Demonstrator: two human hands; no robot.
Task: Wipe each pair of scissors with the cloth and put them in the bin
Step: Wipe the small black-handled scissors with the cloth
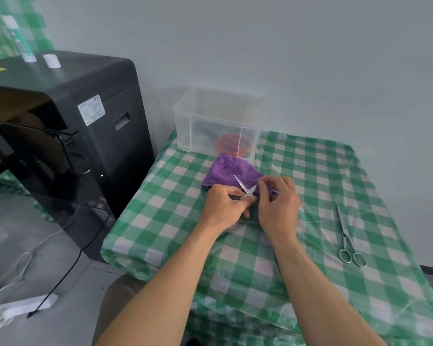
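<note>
The left hand (pixel 225 201) grips small open scissors (pixel 245 187); at its 3 o'clock, the right hand (pixel 278 201) pinches the purple cloth (pixel 225 168) around one blade.

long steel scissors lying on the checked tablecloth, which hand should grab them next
Probably right: the long steel scissors lie nearer the right hand; the left hand grips small open silver scissors.

Black machine (pixel 105 151) at left, 1 glue stick (pixel 20 43) and 1 white cap (pixel 51 61) on top; power strip (pixel 18 309) near left.
</note>
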